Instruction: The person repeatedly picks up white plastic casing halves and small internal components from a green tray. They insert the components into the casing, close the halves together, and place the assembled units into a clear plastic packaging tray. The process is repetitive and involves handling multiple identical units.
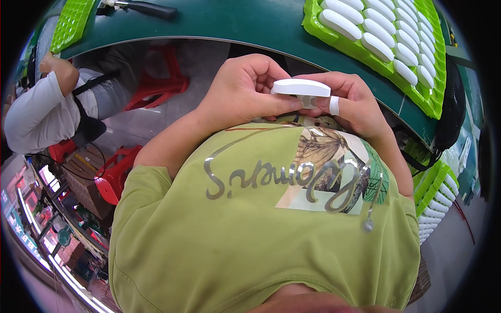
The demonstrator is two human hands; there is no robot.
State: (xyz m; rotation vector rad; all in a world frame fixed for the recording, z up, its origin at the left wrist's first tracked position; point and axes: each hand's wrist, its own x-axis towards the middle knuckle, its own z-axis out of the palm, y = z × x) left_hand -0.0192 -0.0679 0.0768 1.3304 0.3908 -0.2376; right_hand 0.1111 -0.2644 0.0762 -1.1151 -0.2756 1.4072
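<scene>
Between both hands, close in front of my chest, is a white, curved oval plastic piece [301, 87]. Its smooth side faces up, and a paler, partly see-through part shows beneath it. My left hand [255, 86] pinches one end between thumb and fingers. The other end is gripped by my right hand [355, 101], whose one finger wears a white band. Some fingertips are hidden behind the piece.
A green table [219, 26] curves ahead, bearing a lime-green tray [433, 99] of several similar white pieces at right. A black-handled tool [148, 9] lies at far left. Another person [44, 112] sits left, near red stools [112, 177]. More trays [422, 195] stand lower right.
</scene>
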